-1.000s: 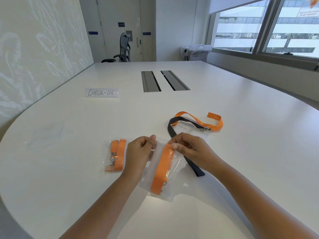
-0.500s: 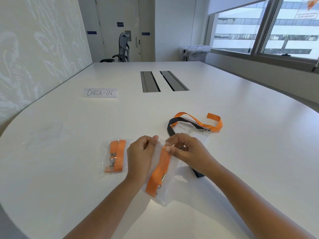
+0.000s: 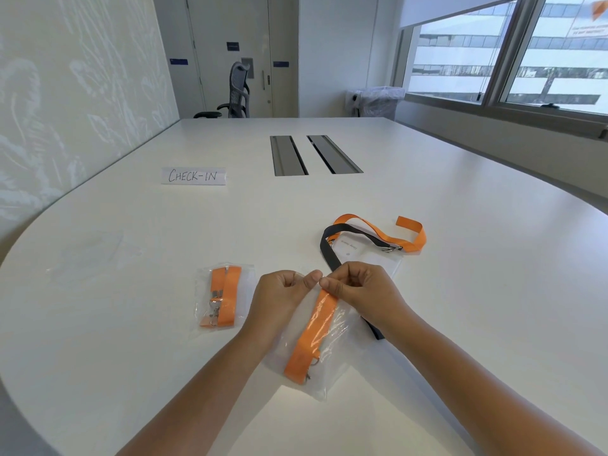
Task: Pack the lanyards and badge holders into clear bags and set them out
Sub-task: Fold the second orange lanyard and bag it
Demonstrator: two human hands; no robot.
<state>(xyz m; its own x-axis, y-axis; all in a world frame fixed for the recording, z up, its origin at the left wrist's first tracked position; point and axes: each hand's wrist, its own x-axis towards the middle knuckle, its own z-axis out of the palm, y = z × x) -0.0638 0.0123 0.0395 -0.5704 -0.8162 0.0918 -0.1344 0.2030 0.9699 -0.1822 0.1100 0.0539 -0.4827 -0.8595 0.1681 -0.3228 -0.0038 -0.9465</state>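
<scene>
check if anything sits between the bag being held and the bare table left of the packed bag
Only the packed bag itself lies on that path. Both the left hand and right hand pinch the held bag; the table beyond shows bare.

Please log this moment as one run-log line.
both hands pinching top of clear bag | orange lanyard inside | packed bag left | loose lanyards behind

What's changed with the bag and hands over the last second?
The hands moved together along the top of the held bag: left hand and right hand now pinch it almost fingertip to fingertip. The bag hangs more slanted. The packed bag, loose lanyards and sign stayed put.
</scene>
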